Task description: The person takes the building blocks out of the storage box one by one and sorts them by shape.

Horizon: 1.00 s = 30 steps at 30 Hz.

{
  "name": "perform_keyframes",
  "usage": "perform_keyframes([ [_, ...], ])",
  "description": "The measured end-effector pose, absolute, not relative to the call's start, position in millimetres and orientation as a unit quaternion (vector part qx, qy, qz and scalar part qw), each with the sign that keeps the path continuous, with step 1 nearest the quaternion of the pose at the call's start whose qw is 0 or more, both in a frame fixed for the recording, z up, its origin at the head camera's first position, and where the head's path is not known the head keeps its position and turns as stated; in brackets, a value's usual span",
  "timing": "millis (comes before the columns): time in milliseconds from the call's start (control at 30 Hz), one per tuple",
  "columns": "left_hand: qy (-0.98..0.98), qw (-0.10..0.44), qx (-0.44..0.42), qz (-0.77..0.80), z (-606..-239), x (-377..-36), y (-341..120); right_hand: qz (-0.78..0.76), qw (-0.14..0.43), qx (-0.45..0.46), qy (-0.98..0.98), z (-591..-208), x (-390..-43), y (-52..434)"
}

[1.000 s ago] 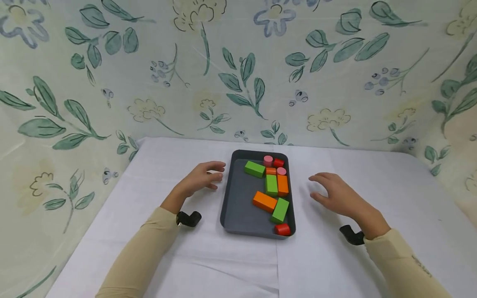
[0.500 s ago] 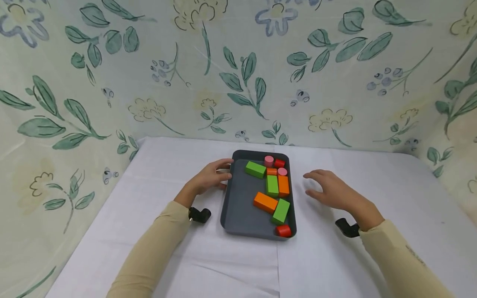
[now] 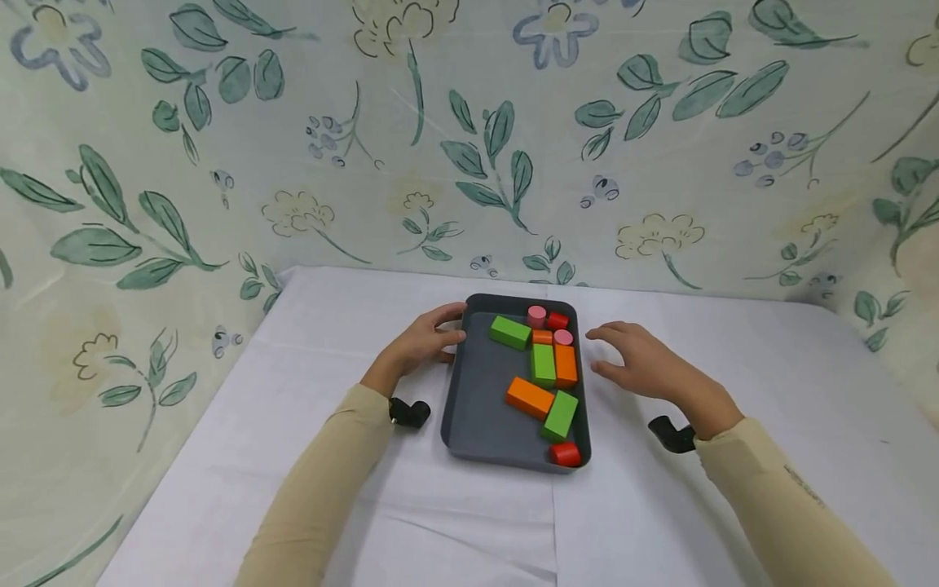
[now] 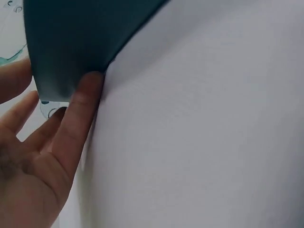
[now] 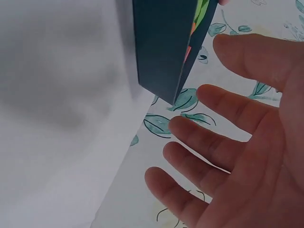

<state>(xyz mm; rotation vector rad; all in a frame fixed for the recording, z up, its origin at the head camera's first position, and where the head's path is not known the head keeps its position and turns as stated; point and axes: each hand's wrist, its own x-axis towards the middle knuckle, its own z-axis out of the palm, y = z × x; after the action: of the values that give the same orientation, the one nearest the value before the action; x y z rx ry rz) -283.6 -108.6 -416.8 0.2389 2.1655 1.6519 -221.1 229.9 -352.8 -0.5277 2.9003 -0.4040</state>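
A dark grey rectangular tray [image 3: 475, 399] lies in the middle, holding blocks mostly along its right side. In it are green blocks [image 3: 561, 416], orange blocks [image 3: 530, 397], pink cylinders [image 3: 537, 316] and red cylinders [image 3: 565, 454]. My left hand [image 3: 424, 341] is at the tray's upper left edge. The left wrist view shows its fairly straight fingers [image 4: 78, 118] against the tray's outer wall [image 4: 71, 42]. To the right of the tray, my right hand [image 3: 645, 363] hovers with spread fingers, apart from the wall, and holds nothing [image 5: 247, 142].
White cloth [image 3: 352, 505] covers the table under the tray. A floral sheet [image 3: 469, 147] hangs behind and at the sides. Black wrist cameras [image 3: 411, 413] sit on both wrists.
My left hand has moved right, from beside the tray to its left edge. The right hand has drifted left, closer to the tray. The blocks keep their places in the tray.
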Motion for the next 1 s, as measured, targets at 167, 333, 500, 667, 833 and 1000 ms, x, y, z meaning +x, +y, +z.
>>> perform_keyframes([
  [167, 0.762, 0.217, 0.083, 0.604, -417, -286, -110, -0.131, 0.065, -0.191, 0.971, -338, -232, 220],
  [333, 0.754, 0.225, 0.082, 0.612, -417, -286, -112, -0.137, 0.078, -0.210, 0.965, -328, -246, 201],
  [500, 0.753, 0.223, 0.078, 0.614, -418, -286, -113, -0.159, 0.098, -0.247, 0.951, -326, -262, 177],
  [667, 0.754, 0.220, 0.074, 0.615, -418, -286, -113, -0.176, 0.115, -0.268, 0.940, -331, -281, 157],
  [833, 0.750, 0.221, 0.071, 0.619, -417, -286, -112, -0.189, 0.145, -0.256, 0.937, -339, -299, 143],
  [1000, 0.751, 0.225, 0.078, 0.616, -419, -285, -110, -0.194, 0.197, -0.233, 0.932, -348, -307, 137],
])
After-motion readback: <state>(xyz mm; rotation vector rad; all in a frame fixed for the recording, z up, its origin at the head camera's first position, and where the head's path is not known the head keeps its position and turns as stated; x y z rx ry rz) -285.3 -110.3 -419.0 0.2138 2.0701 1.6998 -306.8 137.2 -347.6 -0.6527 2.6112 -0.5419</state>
